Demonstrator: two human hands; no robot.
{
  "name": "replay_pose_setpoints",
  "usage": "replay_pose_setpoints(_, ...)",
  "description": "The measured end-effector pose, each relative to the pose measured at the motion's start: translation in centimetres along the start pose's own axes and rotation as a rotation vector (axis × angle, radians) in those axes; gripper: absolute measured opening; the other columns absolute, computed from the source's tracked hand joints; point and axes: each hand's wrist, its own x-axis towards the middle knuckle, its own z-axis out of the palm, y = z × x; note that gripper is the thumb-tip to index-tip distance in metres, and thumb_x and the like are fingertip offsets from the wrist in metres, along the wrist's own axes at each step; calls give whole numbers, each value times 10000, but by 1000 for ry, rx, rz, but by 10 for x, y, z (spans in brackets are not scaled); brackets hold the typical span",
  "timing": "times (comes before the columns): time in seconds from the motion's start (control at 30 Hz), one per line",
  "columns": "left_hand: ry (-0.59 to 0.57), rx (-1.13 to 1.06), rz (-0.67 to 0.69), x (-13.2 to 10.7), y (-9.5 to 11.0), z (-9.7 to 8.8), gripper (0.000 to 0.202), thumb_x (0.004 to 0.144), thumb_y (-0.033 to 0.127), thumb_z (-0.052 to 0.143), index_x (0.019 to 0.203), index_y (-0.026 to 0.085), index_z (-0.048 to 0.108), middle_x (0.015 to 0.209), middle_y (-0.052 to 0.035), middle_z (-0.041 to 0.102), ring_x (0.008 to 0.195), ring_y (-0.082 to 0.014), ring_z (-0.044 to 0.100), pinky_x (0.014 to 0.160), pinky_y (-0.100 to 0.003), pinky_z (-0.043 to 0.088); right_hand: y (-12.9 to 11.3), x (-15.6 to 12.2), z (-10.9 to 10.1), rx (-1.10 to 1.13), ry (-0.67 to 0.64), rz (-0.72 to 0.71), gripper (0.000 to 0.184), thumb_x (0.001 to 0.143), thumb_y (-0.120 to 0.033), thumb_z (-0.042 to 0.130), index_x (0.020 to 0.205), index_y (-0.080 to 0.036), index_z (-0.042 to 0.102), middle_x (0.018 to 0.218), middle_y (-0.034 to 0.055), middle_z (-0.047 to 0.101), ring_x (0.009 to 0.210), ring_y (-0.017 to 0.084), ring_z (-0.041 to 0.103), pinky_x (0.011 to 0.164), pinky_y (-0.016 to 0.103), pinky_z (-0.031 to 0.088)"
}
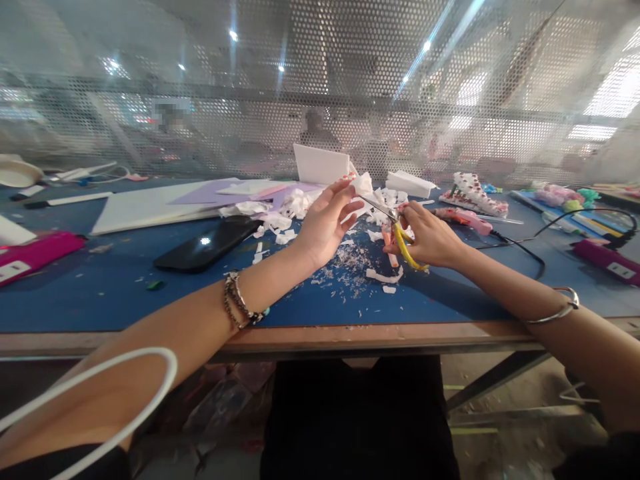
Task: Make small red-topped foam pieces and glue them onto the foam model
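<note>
My right hand (427,233) is closed on a pair of scissors with yellow handles (406,250). Their metal blades (376,204) point left, toward the fingertips of my left hand (327,223). That hand is raised over the table, thumb and index finger pinched together; what they hold is too small to make out, though a bit of white and red shows at the tips. Crumpled white paper scraps (296,203) lie behind both hands. Below them small white clippings (350,267) are scattered on the blue tabletop (300,303). An orange object (390,248) shows beside the scissors, partly hidden.
A black phone (210,247) lies left of my left hand, near white and purple sheets (200,193). To the right are a pink glue gun (465,219) with a black cord and a red-dotted white piece (473,193). Perforated metal mesh (350,87) stands behind the table.
</note>
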Motion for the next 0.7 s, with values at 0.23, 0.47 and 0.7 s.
replay_pose_setpoints(0.23, -14, 54, 12, -2, -3, 0, 212, 690, 273, 658, 880, 224, 576, 885, 34, 618, 803, -72, 589, 602, -134, 433, -5, 1, -3, -53, -16, 24, 420, 725, -586, 466, 806, -177, 425, 922, 85, 519, 713, 163, 516, 538, 271, 335)
replay_pose_setpoints(0.47, -10, 94, 16, -2, -5, -2, 226, 696, 320, 658, 880, 230, 562, 895, 30, 625, 842, -89, 598, 627, -148, 450, -7, 0, -3, -69, 5, 37, 426, 717, -584, 467, 821, -172, 440, 928, 69, 529, 699, 158, 521, 509, 265, 296)
replay_pose_setpoints(0.7, 10, 50, -14, -8, -3, 4, 291, 678, 272, 676, 936, 237, 546, 929, 31, 628, 853, -95, 606, 625, -156, 465, -11, 2, -6, 47, -46, 42, 445, 728, -591, 469, 880, -174, 451, 910, 55, 530, 673, 147, 508, 528, 258, 312)
